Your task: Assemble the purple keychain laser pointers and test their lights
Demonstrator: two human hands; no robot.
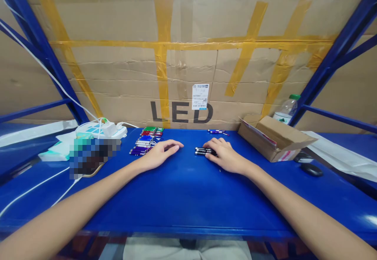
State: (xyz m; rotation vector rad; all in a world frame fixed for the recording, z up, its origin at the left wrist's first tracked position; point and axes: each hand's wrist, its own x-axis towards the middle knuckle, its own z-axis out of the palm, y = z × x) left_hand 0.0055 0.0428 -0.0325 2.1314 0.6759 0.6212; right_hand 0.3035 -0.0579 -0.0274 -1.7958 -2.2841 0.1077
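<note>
My right hand [225, 154] has its fingers and thumb closed round small black penlight-like tubes [201, 150] with silvery ends, which lie on the blue table [182, 197]. Their far ends are hidden under my fingers. My left hand [161, 154] rests on the table to the left, fingers loosely stretched and thumb apart, with nothing in it. Just beyond it lies a row of similar slim tubes [147, 138], grouped by colour: green, red, blue, silver and purple, some with small rings. Behind my right hand are a few blue tubes [216, 131].
An open cardboard box [273, 142], a black computer mouse [311, 169] and a bottle [287, 108] stand at the right. At the left are a power strip [120, 130], a tissue pack [55, 152], a blurred-out phone-like object and white cables. A large cardboard sheet [118, 75] closes the back.
</note>
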